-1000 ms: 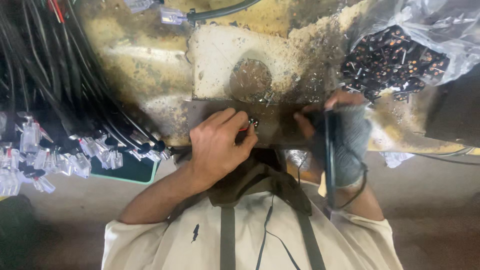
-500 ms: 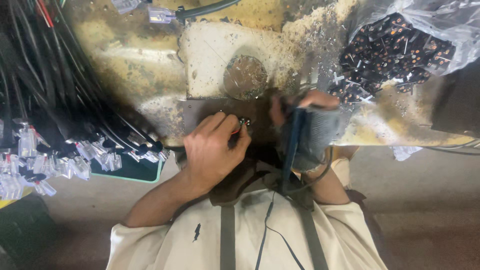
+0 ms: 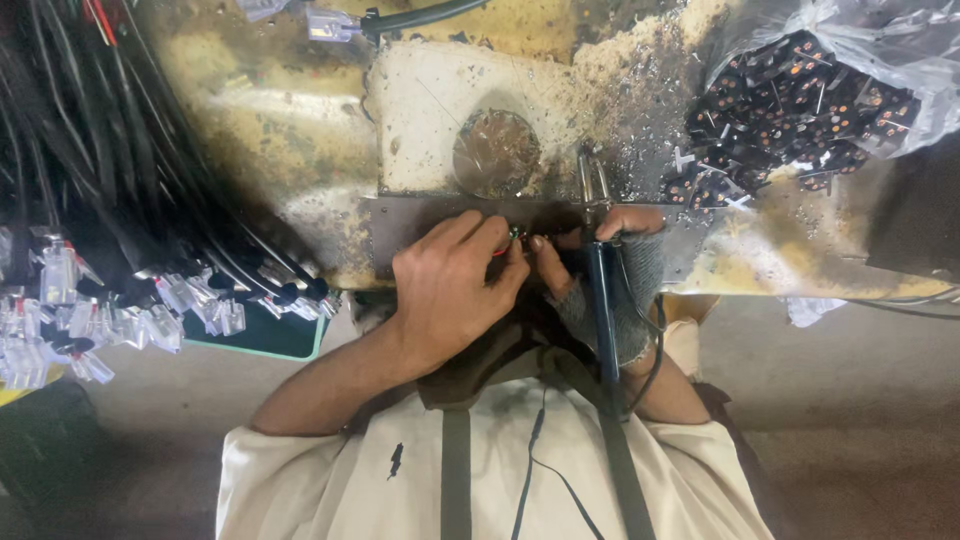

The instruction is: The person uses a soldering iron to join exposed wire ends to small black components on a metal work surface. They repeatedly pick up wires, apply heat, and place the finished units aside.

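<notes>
Small component (image 3: 514, 234), with a hint of red and green, sits at the bench's (image 3: 300, 120) near edge, pinched in the closed fingers (image 3: 490, 240) of the left hand (image 3: 450, 290). The gloved right hand (image 3: 615, 270) grips a soldering iron (image 3: 598, 260), tip just beside it.

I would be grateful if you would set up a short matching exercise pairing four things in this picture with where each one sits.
Things:
1. soldering iron
2. plastic bag of small black parts
3. bundle of black cables with clear connectors
4. round mark on the pale board

Places:
A. far left of the view
B. top right corner
C. in the right hand
D. middle of the bench, beyond the left hand

Pairs: 1-C, 2-B, 3-A, 4-D
</notes>
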Tool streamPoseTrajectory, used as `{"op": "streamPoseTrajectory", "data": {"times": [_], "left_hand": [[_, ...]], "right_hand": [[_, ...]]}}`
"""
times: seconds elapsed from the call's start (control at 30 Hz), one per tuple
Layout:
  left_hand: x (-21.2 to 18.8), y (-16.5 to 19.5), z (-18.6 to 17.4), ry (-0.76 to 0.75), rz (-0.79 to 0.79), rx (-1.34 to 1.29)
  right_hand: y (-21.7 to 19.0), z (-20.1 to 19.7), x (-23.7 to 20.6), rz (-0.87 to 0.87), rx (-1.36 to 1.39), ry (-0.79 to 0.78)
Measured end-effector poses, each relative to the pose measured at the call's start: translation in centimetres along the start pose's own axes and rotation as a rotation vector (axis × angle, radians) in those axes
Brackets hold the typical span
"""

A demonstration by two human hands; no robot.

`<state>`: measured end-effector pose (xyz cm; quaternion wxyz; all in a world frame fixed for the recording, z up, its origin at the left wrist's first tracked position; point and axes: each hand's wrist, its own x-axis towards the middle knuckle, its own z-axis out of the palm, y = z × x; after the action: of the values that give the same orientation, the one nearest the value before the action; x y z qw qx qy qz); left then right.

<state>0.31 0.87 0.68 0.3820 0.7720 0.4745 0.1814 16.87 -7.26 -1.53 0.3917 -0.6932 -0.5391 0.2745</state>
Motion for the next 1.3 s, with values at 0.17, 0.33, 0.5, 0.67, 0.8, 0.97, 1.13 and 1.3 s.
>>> {"op": "streamPoseTrajectory", "data": {"times": [0.17, 0.33, 0.5, 0.67, 0.8, 0.97, 1.13, 1.3], "left_hand": [[-0.1, 0.3, 0.0, 0.0, -0.023, 0.016], [-0.2, 0.3, -0.1, 0.011, -0.04, 0.019], [-1.1, 0.7, 0.1, 0.043, -0.081, 0.055], [-1.3, 1.2, -0.6, 0.31, -0.02, 0.078], [-0.7, 0.3, -7.2, -0.135, -0.071, 0.057], [2.3, 3.8, -11.7, 0.065, 0.124, 0.487], [6.1, 2.0, -9.9, 0.468, 0.142, 1.167], [-0.2, -5.9, -12.8, 0.311, -0.362, 1.105]], "right_hand": [[-0.2, 0.2, 0.2, 0.042, 0.01, 0.0], [-0.3, 0.2, 0.3, 0.068, 0.097, -0.002], [-0.1, 0.3, 0.1, 0.077, 0.146, -0.013], [0.3, 0.8, 0.1, 0.055, 0.034, -0.014], [0.4, 0.8, 0.1, -0.04, -0.053, 0.086], [0.3, 0.9, 0.1, 0.145, 0.157, 0.027], [1.2, 1.6, -0.4, 0.081, 0.062, 0.078], [2.2, 2.0, -1.0, -0.019, 0.067, 0.113]]}}
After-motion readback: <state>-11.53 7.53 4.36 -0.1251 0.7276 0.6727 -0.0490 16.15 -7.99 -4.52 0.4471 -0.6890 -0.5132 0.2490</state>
